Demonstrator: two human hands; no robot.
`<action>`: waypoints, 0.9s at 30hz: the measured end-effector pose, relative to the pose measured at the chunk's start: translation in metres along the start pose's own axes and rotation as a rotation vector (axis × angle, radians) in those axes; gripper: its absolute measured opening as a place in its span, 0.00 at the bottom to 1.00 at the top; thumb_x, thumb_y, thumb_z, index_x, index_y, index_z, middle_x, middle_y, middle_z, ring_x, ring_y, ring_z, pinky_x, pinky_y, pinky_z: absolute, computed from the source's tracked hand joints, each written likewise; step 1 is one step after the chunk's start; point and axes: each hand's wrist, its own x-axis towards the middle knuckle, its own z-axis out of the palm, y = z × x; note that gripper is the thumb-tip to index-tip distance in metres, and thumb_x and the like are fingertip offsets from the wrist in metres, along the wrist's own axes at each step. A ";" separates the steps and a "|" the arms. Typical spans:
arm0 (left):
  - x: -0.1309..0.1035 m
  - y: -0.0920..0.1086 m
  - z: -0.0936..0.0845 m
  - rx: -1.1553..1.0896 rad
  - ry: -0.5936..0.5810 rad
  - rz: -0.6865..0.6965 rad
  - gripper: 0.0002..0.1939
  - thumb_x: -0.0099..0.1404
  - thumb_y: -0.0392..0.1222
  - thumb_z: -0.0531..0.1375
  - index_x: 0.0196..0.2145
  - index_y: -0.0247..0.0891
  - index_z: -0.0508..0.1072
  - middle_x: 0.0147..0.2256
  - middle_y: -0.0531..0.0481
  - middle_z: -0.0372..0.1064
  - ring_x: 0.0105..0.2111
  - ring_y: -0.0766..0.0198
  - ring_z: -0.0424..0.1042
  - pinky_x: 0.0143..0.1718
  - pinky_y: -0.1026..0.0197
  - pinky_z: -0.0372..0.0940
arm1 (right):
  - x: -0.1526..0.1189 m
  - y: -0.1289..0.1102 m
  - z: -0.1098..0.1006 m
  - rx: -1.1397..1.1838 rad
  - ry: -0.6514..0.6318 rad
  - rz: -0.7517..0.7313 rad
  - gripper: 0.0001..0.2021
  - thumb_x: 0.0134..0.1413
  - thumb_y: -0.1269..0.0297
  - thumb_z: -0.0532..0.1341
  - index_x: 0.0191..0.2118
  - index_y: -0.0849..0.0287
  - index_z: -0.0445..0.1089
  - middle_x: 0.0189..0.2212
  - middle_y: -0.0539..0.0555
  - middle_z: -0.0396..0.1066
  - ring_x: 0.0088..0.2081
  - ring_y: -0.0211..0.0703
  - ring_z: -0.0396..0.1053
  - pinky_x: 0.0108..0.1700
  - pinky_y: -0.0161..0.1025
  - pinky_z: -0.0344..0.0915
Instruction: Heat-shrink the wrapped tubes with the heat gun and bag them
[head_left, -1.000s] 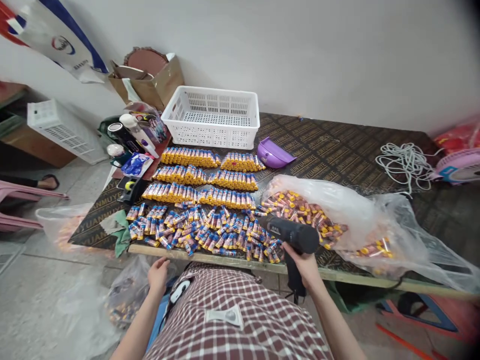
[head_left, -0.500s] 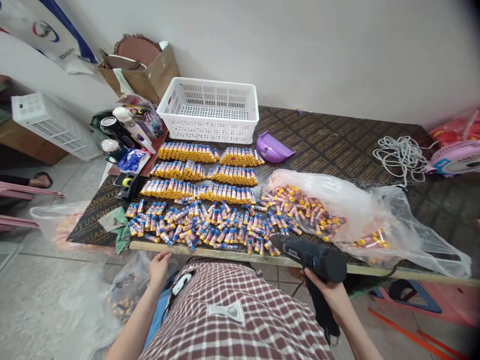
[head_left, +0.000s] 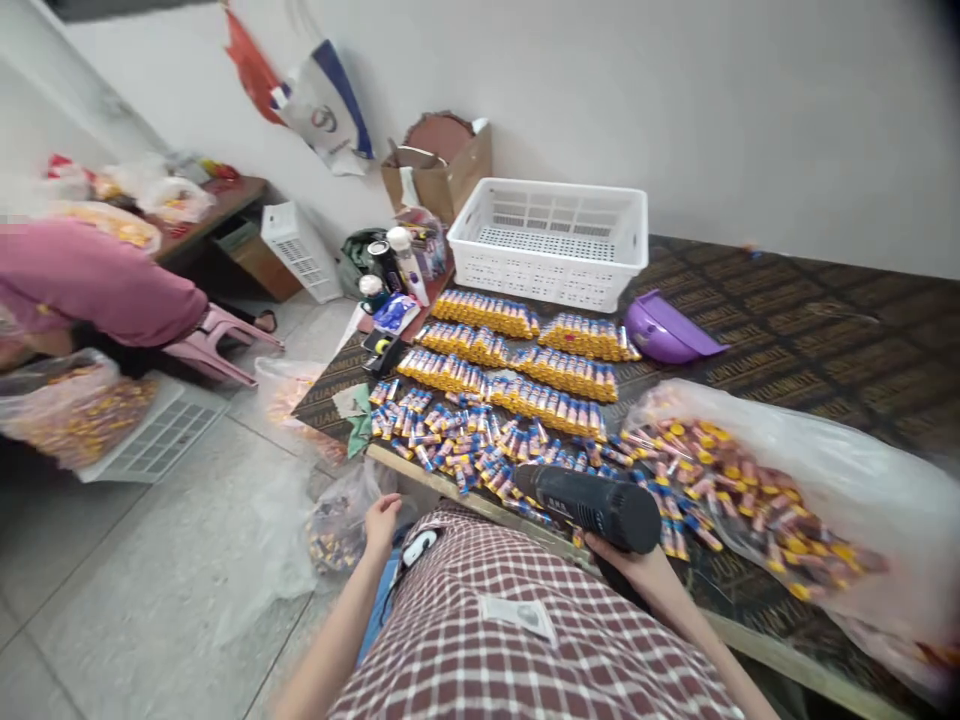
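Observation:
My right hand is closed around the handle of a black hair dryer. The dryer's nozzle points left, just over small tubes with blue and yellow ends strewn along the table's front edge. My left hand hangs in front of that edge, its fingers curled together and nothing visible in them. Behind the loose tubes stand neat stacked rows of the same tubes. To the right, a clear plastic bag lies on its side, with pink and yellow tubes spilling from its mouth.
A white plastic basket and a purple scoop stand behind the rows. Bottles, a black tape dispenser and a green cloth sit at the left end. On the floor lies a filled bag. A person in pink sits farther left.
My view has swung left, bringing the seated person into sight. The hair dryer has come over the loose tubes, more toward the table. My left hand keeps its curled pose.

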 end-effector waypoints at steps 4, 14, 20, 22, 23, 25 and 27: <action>0.010 -0.003 -0.018 -0.054 0.056 -0.031 0.14 0.45 0.44 0.59 0.29 0.33 0.74 0.22 0.48 0.70 0.25 0.61 0.70 0.26 0.62 0.62 | 0.033 -0.040 0.039 -0.054 -0.075 -0.133 0.18 0.31 0.51 0.66 0.26 0.61 0.72 0.24 0.55 0.73 0.26 0.47 0.68 0.32 0.43 0.66; 0.041 -0.013 -0.055 -0.115 0.069 -0.103 0.16 0.44 0.46 0.61 0.30 0.31 0.74 0.24 0.47 0.70 0.25 0.62 0.70 0.26 0.63 0.62 | 0.081 -0.119 0.128 0.037 -0.317 -0.273 0.20 0.35 0.54 0.66 0.36 0.62 0.73 0.33 0.58 0.74 0.37 0.51 0.70 0.39 0.45 0.67; 0.076 -0.003 -0.055 -0.055 -0.047 -0.108 0.14 0.49 0.44 0.58 0.32 0.32 0.73 0.25 0.46 0.71 0.27 0.62 0.71 0.26 0.63 0.63 | 0.110 -0.152 0.158 0.058 -0.181 -0.346 0.23 0.35 0.55 0.67 0.39 0.63 0.72 0.38 0.58 0.73 0.40 0.52 0.69 0.44 0.46 0.65; 0.093 0.006 -0.048 -0.011 -0.100 -0.079 0.13 0.52 0.41 0.57 0.34 0.31 0.73 0.27 0.44 0.72 0.27 0.61 0.72 0.27 0.63 0.64 | 0.118 -0.166 0.167 0.062 -0.151 -0.353 0.23 0.35 0.54 0.67 0.39 0.62 0.72 0.38 0.58 0.73 0.40 0.52 0.69 0.44 0.46 0.66; 0.103 0.011 -0.045 0.017 -0.122 -0.051 0.13 0.52 0.40 0.56 0.34 0.31 0.73 0.27 0.44 0.73 0.28 0.61 0.72 0.28 0.62 0.64 | 0.121 -0.173 0.171 0.060 -0.143 -0.351 0.23 0.35 0.54 0.67 0.39 0.62 0.72 0.38 0.58 0.74 0.40 0.52 0.69 0.43 0.45 0.66; 0.124 0.023 -0.040 0.085 -0.149 0.032 0.12 0.53 0.37 0.56 0.34 0.30 0.74 0.31 0.42 0.73 0.32 0.61 0.72 0.34 0.61 0.65 | 0.124 -0.188 0.177 0.044 -0.148 -0.338 0.23 0.35 0.52 0.66 0.39 0.62 0.73 0.35 0.58 0.74 0.38 0.52 0.70 0.40 0.44 0.67; 0.150 0.039 -0.036 0.161 -0.158 0.130 0.12 0.54 0.33 0.55 0.35 0.30 0.74 0.36 0.42 0.73 0.38 0.61 0.71 0.41 0.61 0.63 | 0.124 -0.202 0.182 0.003 -0.184 -0.315 0.23 0.36 0.51 0.66 0.38 0.62 0.73 0.31 0.58 0.75 0.37 0.52 0.70 0.38 0.44 0.68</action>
